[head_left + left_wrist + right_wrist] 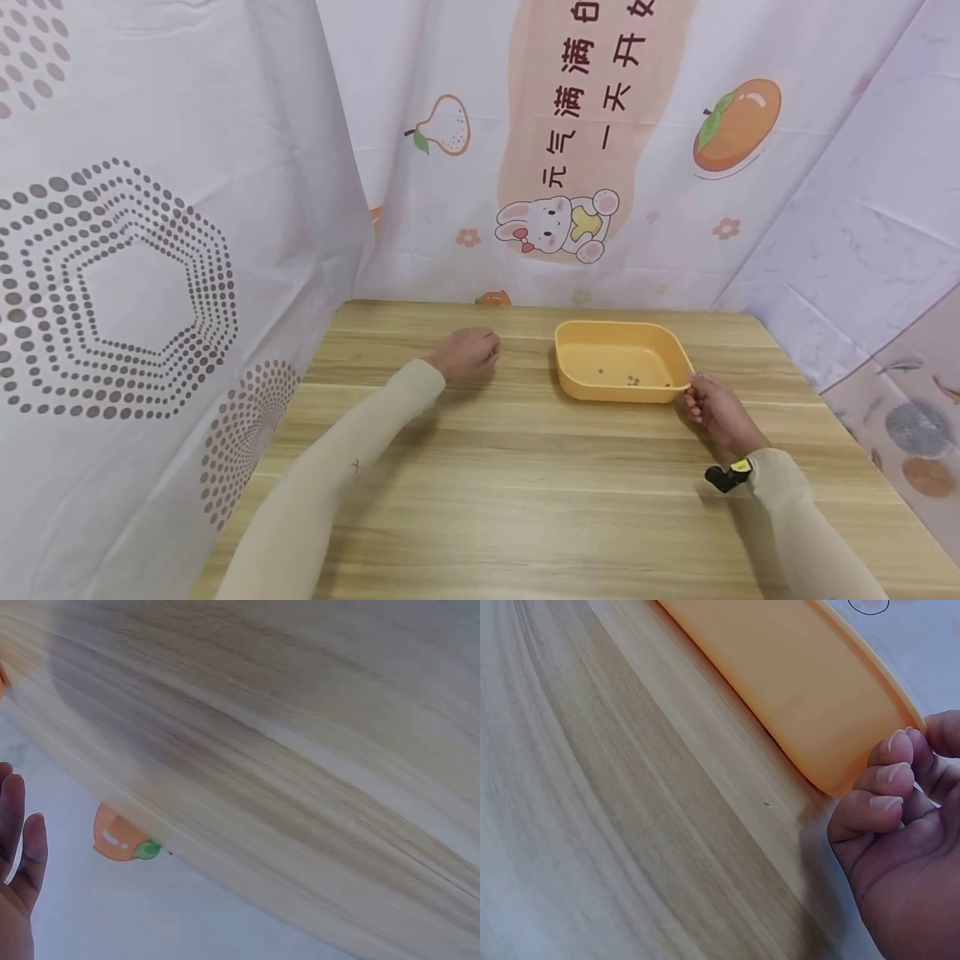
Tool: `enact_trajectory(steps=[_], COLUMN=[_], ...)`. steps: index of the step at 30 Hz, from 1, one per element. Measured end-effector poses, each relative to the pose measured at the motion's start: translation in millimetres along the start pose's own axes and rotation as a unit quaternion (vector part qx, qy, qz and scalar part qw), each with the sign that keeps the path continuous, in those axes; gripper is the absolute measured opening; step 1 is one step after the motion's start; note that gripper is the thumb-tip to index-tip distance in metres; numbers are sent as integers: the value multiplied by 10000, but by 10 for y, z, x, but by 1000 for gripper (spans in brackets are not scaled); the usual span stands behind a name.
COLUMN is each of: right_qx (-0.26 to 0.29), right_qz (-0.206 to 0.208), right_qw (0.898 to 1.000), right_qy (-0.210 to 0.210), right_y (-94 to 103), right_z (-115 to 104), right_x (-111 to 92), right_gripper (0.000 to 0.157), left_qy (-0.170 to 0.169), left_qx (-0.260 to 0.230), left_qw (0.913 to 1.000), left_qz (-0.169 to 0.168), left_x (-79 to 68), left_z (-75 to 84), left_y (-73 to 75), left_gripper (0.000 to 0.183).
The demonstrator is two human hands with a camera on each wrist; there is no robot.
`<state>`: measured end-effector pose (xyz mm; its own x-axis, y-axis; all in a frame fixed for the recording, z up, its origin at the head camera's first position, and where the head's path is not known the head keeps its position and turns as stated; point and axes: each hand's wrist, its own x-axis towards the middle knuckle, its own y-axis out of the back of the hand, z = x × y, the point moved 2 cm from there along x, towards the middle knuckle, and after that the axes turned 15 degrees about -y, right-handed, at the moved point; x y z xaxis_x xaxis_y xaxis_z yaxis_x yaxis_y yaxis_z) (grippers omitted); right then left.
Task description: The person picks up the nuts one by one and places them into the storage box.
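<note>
A yellow plastic basin [630, 395] is at the back of the wooden table, right of centre. Several tiny dark round pieces [633, 381] lie on its floor, too small to identify. At the basin's near right corner, my right hand [718, 410] pinches the rim between thumb and index finger. The right wrist view shows its other fingers [885, 774] curled below the rim. My left hand [467, 354] is over the table, left of the basin and apart from it. In the left wrist view, its loosely bent fingers [33, 847] show at the edge with nothing visible between them.
The wooden table [525, 500] ends at a printed white curtain [420, 217] behind the basin. More cloth hangs at the left [150, 275] and right [862, 200]. A black device with a yellow label [729, 477] is on my right wrist.
</note>
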<state>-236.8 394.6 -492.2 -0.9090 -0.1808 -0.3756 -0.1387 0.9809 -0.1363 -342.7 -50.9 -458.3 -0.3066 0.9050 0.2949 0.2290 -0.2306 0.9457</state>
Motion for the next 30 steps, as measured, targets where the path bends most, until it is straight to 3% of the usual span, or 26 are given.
enact_trajectory(steps=[22,30], right_qx=[-11,-40], right_qz=[73,103], right_qw=[9999,9999], right_qy=[85,91], right_y=[6,86], right_z=[3,71], right_x=[-5,82], right_gripper=[29,28], left_qy=[-181,-274], left_qx=[-23,34], left_qw=[9998,9996], left_qz=[6,55], left_x=[456,593], left_z=[113,149], left_y=[-59,-59], left_gripper=[14,14])
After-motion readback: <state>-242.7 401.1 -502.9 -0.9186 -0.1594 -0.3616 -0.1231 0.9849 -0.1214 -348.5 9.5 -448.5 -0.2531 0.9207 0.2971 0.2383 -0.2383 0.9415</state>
